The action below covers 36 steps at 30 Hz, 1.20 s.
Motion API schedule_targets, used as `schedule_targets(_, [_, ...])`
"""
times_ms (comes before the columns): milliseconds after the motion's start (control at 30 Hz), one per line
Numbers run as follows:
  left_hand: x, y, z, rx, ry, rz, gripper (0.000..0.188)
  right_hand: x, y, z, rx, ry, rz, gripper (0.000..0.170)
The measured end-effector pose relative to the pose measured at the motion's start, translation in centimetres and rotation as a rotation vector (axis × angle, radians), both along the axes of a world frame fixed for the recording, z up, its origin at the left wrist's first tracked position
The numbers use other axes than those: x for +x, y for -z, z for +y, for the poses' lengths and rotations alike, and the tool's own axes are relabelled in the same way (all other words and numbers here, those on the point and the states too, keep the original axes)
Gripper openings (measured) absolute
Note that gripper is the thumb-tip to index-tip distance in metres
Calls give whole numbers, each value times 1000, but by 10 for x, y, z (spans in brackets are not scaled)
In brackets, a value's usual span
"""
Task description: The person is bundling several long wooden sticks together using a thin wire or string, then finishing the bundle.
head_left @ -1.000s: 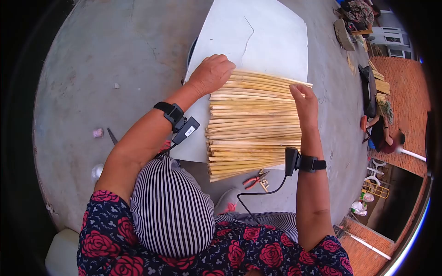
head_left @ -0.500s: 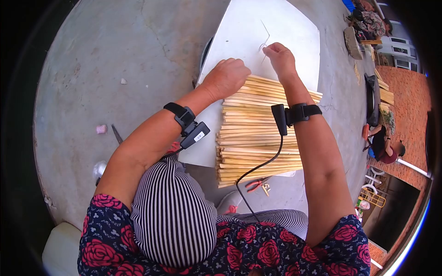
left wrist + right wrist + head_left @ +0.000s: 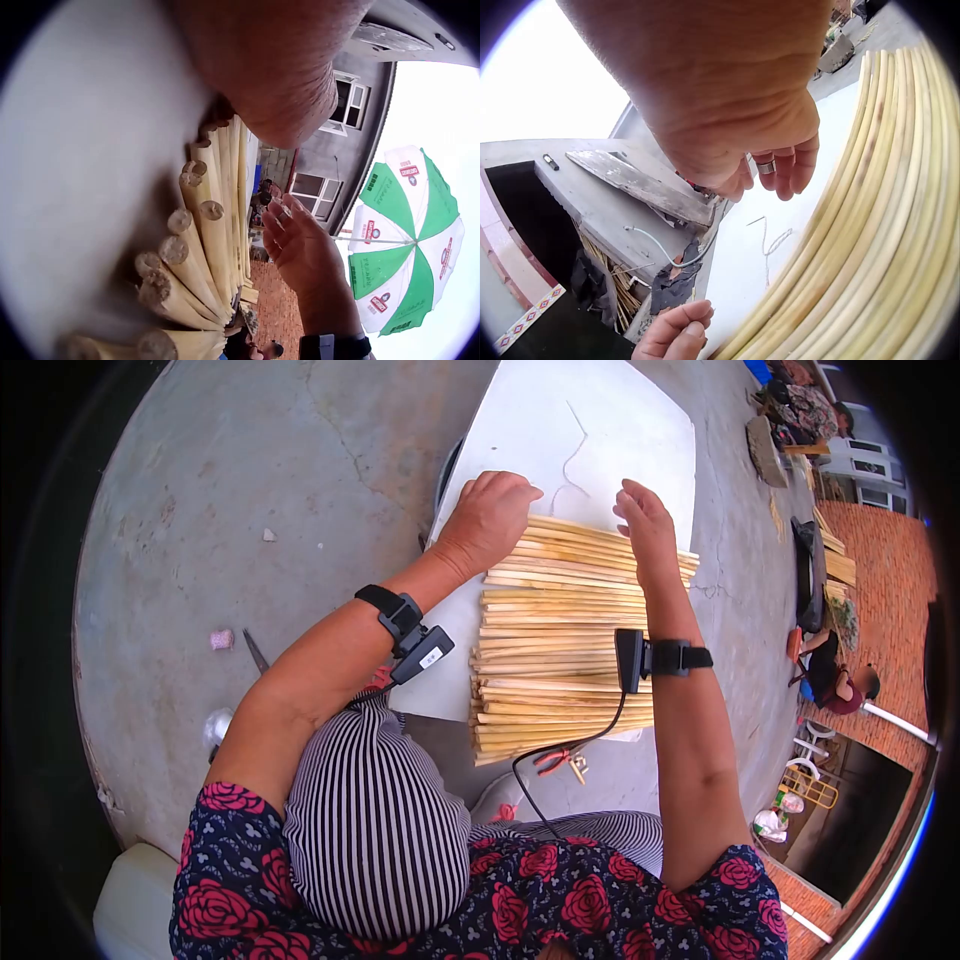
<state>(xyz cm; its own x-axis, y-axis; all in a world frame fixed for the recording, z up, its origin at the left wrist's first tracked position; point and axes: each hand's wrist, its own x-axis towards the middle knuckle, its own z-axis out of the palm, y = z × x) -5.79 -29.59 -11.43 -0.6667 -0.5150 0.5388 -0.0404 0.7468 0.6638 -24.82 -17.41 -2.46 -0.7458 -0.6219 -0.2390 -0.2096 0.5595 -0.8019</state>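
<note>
A row of pale peeled sticks lies side by side across a white board. My left hand is at the upper left end of the row; the right wrist view shows its thumb and index finger curled together, with nothing visible between them. My right hand hovers over the upper right end, fingers loosely bent and holding nothing visible, a ring on one finger. On the board above the sticks lies a thin thread, with a straight needle-like piece at its far end.
Red-handled pliers lie on the floor below the sticks. At the left are a pink-white spool and a dark pointed tool. People sit by a brick wall at the right; an umbrella shows in the left wrist view.
My right hand went from the sticks' right end up to the thread, then back right and down, away from it. The left hand shifted slightly up; the thread now curves differently.
</note>
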Motion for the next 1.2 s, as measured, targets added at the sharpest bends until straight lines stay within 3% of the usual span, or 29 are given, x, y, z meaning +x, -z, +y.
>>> schedule_targets(100, [3, -7, 0, -60, 56, -1, 28, 27, -12, 65, 29, -2, 20, 37])
schedule_targets(267, [9, -23, 10, -214, 303, -61, 30, 79, -38, 148, 105, 2, 248, 35])
schedule_targets(367, [7, -24, 10, -248, 368, -300, 32, 99, -45, 174, 149, -50, 498, 31])
schedule_targets(500, [5, -17, 10, -353, 327, -250, 30, 114, -36, 204, 233, -161, 748, 27])
schedule_targets(533, [5, -18, 10, -361, 322, -252, 30, 119, -24, 212, 198, -106, 624, 27])
schedule_targets(567, [5, -18, 10, -362, 317, -254, 30, 121, -15, 219, 237, -124, 697, 26])
schedule_targets(633, [5, -20, 11, -362, 319, -256, 32, 130, -6, 219, 328, -150, 838, 26])
schedule_targets(1033, [3, -23, 13, -387, 339, -260, 37, 146, 3, 217, 314, -68, 851, 30])
schedule_targets(1200, [4, -27, 15, -335, 370, -468, 45, 141, 8, 211, 363, -61, 880, 30])
